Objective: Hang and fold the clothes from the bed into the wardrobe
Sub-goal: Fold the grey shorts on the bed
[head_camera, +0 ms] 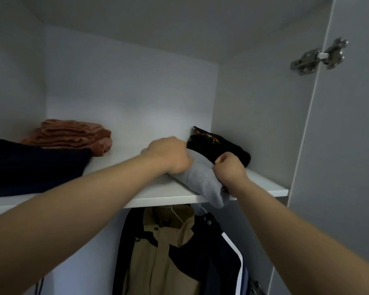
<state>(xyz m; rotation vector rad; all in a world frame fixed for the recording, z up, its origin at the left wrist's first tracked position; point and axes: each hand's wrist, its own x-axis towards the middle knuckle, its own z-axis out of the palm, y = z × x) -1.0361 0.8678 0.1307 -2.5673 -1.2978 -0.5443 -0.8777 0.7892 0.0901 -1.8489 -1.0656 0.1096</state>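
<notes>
left hand (168, 155) fisted on folded grey garment (200, 177) | right hand (229, 169) pinching its front edge | garment on wardrobe shelf (158, 196), corner overhanging lip | risk: slides off if released early

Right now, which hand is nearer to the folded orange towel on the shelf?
Left. The left hand rests on the grey garment mid-shelf, a gap right of the orange towel. The right hand grips that garment further right.
</notes>
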